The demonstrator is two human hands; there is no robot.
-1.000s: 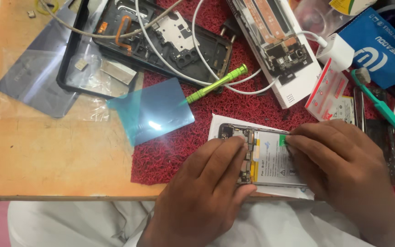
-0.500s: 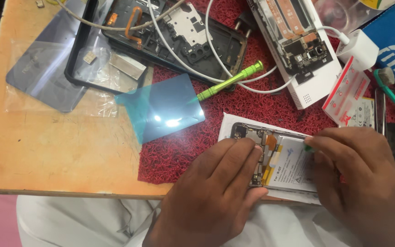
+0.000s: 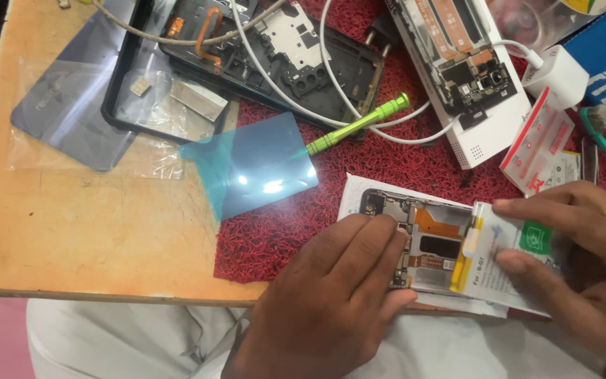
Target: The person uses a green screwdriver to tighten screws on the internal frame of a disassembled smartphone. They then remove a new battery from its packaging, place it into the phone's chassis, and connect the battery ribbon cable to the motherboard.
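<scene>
Left hand (image 3: 331,295) fingers press flat on opened phone (image 3: 422,242) at 5 o'clock on desk (image 3: 71,231); right hand (image 3: 583,260) fingers pinch white battery (image 3: 506,256). Green screwdriver (image 3: 359,125) at 12 o'clock of phone.

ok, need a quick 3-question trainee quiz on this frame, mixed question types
1. True or false: the left hand presses on the opened phone.
2. What does the right hand grip? A) the green screwdriver B) the white battery C) the white charger plug
3. Fill in: the shiny blue film lies partly on the wooden table and partly on the red ____.

Key
1. True: its fingers rest on the phone's left half.
2. B: thumb and fingers pinch the battery over the phone; the screwdriver lies untouched on the mat.
3. mat
</scene>
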